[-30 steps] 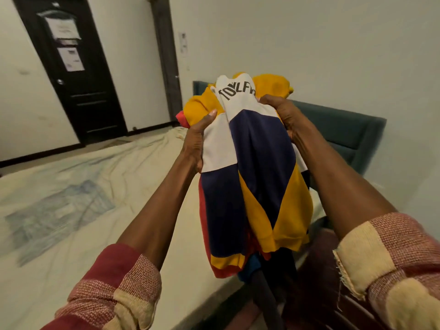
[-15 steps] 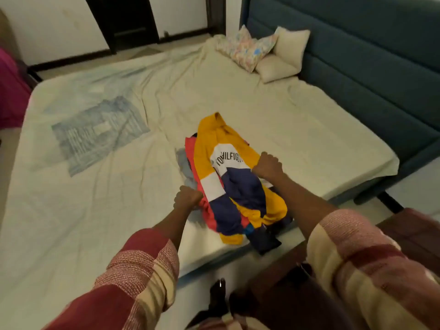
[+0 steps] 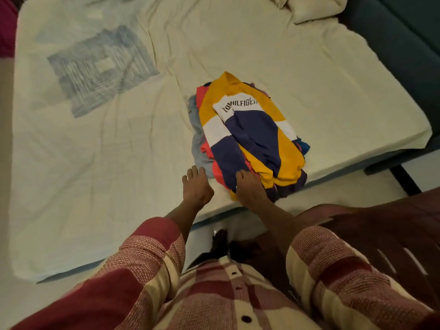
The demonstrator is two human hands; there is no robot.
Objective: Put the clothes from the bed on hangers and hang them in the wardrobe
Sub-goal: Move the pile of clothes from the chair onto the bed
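A pile of folded clothes (image 3: 252, 136) lies near the front edge of the bed (image 3: 119, 163); the top piece is yellow, navy and white with lettering, with red, grey and blue pieces under it. My left hand (image 3: 196, 185) rests flat on the sheet just left of the pile, fingers straight. My right hand (image 3: 248, 185) lies on the pile's near edge, fingertips touching the navy fabric. No hanger or wardrobe is in view.
A cream sheet with a faded blue print (image 3: 100, 67) covers the bed. A pillow (image 3: 312, 7) lies at the back right by the teal headboard (image 3: 404, 44). A dark brown wooden piece of furniture (image 3: 381, 234) stands to my right.
The pile went from held up in both hands down onto the bed. Both hands have let go and drawn back to its near edge. My view has tilted down.
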